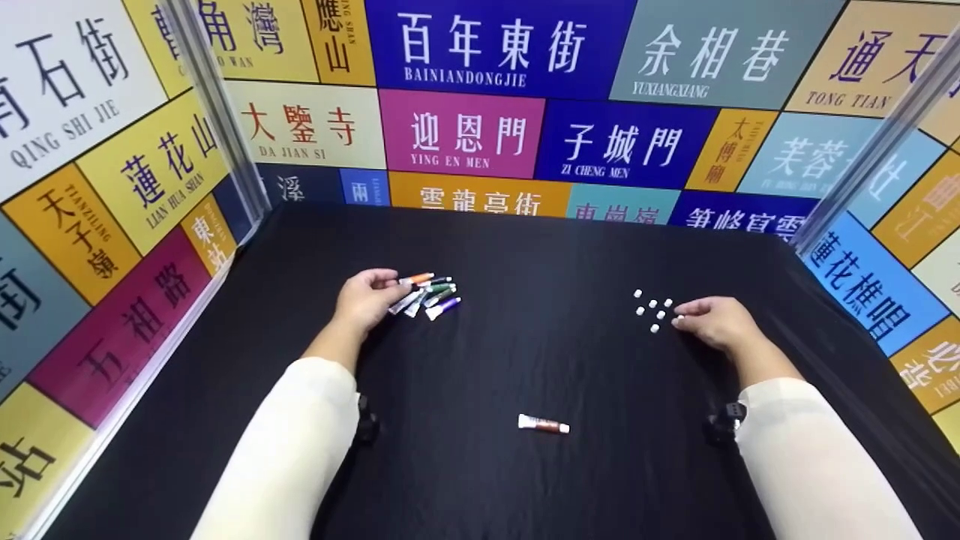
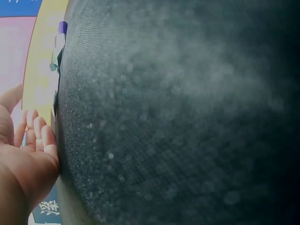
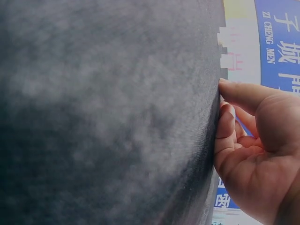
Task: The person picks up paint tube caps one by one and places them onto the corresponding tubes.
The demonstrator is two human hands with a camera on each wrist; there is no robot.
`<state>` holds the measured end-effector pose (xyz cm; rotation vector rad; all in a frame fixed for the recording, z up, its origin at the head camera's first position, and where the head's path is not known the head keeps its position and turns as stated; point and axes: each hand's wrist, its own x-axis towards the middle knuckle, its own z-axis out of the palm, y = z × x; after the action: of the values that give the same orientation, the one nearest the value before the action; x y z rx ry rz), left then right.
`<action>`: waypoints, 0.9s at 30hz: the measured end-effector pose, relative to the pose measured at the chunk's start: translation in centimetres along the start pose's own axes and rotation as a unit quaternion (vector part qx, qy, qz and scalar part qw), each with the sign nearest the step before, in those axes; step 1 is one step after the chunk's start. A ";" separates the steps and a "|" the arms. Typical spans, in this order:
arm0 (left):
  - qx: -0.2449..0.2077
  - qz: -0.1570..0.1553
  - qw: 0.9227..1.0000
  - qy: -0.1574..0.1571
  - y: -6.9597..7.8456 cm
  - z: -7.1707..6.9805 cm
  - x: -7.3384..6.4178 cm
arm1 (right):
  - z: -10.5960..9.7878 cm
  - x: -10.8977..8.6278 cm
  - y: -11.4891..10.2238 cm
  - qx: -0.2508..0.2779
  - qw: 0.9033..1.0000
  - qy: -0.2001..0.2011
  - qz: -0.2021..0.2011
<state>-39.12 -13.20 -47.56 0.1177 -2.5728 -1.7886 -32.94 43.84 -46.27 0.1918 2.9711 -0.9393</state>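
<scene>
In the head view a small pile of paint tubes [image 1: 442, 304] with coloured bands lies on the black cloth. My left hand [image 1: 367, 296] is at the pile's left side, thumb and fingers apart beside the tubes. The left wrist view shows the palm of the left hand [image 2: 28, 154] with loosely bent fingers and nothing held. Several small white caps [image 1: 652, 304] are scattered on the right. My right hand [image 1: 716, 321] reaches their right edge, a white cap [image 1: 679, 320] pinched at its fingertips. That cap cannot be made out beside the right hand [image 3: 258, 140] in the right wrist view.
A single paint tube [image 1: 544, 424] with a reddish band lies apart, nearer to me. Black cloth [image 1: 525, 337] covers the table. Panels with street names [image 1: 465, 135] wall the back and both sides.
</scene>
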 end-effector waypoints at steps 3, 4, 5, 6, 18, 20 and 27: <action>0.044 -0.003 0.999 -0.017 0.0 -0.2 0.0 | 0.0 0.1 0.0 -0.001 1.000 -0.001 -0.004; 0.061 -0.001 0.998 -0.020 0.0 -0.2 0.0 | 0.0 0.1 0.0 0.003 1.000 -0.003 -0.003; 0.078 0.002 0.997 -0.024 0.1 -0.3 -0.1 | 0.0 0.1 0.0 0.007 1.000 -0.005 -0.002; 0.094 0.007 0.995 -0.027 0.1 -0.3 -0.1 | -0.1 0.1 0.0 0.014 1.000 -0.008 0.000; 0.179 0.032 0.982 -0.047 0.1 0.0 -0.1 | -0.3 -0.4 -0.2 0.128 0.991 -0.007 0.026; 0.188 0.035 0.980 -0.048 0.1 0.0 -0.1 | -0.4 -0.6 -0.5 0.134 0.991 -0.003 0.023; 0.226 0.053 0.971 -0.057 0.2 -0.1 0.1 | -0.5 -1.2 -1.5 0.137 0.990 0.008 0.019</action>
<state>-39.23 -13.18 -47.31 -0.1250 -2.9565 -1.1798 -31.92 42.74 -44.94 0.2598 2.8294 -1.3447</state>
